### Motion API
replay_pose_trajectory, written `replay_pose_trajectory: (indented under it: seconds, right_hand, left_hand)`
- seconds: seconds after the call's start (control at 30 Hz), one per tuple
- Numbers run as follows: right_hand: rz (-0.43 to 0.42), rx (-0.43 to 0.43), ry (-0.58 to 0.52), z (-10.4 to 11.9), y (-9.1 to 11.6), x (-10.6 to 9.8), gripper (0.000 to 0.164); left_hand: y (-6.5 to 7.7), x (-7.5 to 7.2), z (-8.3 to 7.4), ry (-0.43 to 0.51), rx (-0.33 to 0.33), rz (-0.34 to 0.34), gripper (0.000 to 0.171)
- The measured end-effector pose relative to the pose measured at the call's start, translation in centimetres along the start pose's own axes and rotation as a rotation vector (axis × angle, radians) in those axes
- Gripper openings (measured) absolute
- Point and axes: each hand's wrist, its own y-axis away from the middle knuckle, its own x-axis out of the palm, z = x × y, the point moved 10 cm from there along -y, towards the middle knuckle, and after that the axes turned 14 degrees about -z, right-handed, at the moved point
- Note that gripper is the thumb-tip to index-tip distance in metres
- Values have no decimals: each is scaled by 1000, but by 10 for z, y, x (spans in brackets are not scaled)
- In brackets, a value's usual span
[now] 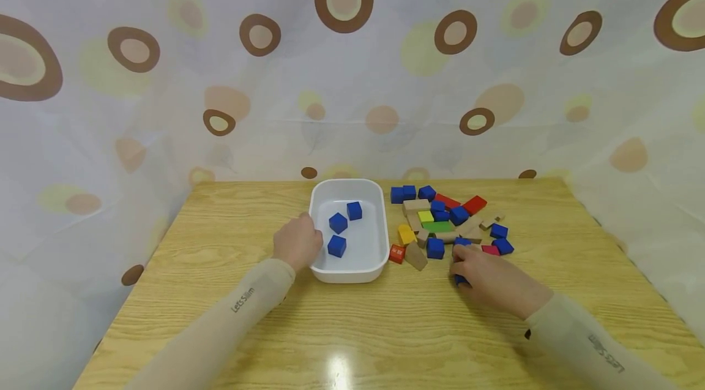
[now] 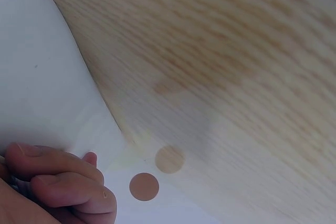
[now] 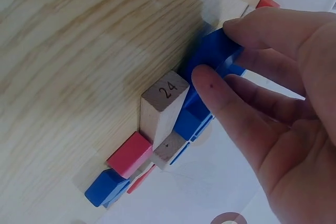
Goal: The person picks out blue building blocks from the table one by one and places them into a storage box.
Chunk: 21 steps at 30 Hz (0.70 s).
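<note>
In the head view my left hand (image 1: 297, 243) grips the left rim of the white tray (image 1: 348, 277), fingers curled. The left wrist view shows these curled fingers (image 2: 73, 182) against the pale tray wall (image 2: 58, 66). Three blue cubes, one of them the nearest cube (image 1: 337, 247), lie inside the tray. My right hand (image 1: 492, 277) reaches to the front of the block pile. Between thumb and fingers it pinches a blue cube (image 3: 212, 48), partly covered by the fingertips. Close beside it stands a wooden block marked 24 (image 3: 157, 111).
Right of the tray lie more blue cubes, such as one cube (image 1: 435, 248), a green block (image 1: 437, 227), a yellow-orange block (image 1: 406, 235), a small red block (image 1: 396, 254) and several plain wooden blocks. A patterned curtain (image 1: 352, 71) hangs behind the wooden table (image 1: 330, 329).
</note>
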Motion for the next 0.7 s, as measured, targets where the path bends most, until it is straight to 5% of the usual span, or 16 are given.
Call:
replay_pose_trajectory:
  seconds: [0.7]
  right_hand:
    - [-236, -36, 54, 13, -3, -37, 13]
  left_hand:
    - [1, 0, 0, 21, -3, 19, 37]
